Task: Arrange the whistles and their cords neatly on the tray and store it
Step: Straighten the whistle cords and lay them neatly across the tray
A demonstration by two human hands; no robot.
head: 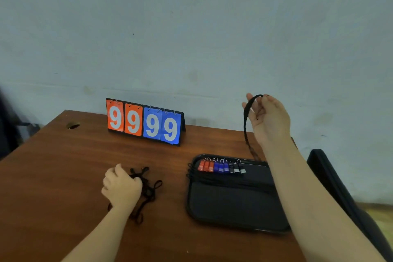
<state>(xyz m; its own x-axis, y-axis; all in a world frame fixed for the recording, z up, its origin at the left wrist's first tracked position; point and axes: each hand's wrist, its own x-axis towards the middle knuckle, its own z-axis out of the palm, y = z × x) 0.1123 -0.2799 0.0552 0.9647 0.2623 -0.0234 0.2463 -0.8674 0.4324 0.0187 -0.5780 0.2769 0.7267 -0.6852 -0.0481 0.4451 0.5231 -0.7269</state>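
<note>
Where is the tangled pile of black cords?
In the head view, the tangled cords lie on the table, gripped by the left hand, left of the black tray.

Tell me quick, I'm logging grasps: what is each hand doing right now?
Left hand: grips the tangled black cords on the table.
Right hand: raised, pinching one black cord that hangs toward the tray.

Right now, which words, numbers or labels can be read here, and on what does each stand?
"9 9": white digits on the two orange cards of the flip scoreboard.
"9 9": white digits on its two blue cards.
On the whistles and the tray: nothing readable at this size.
</note>
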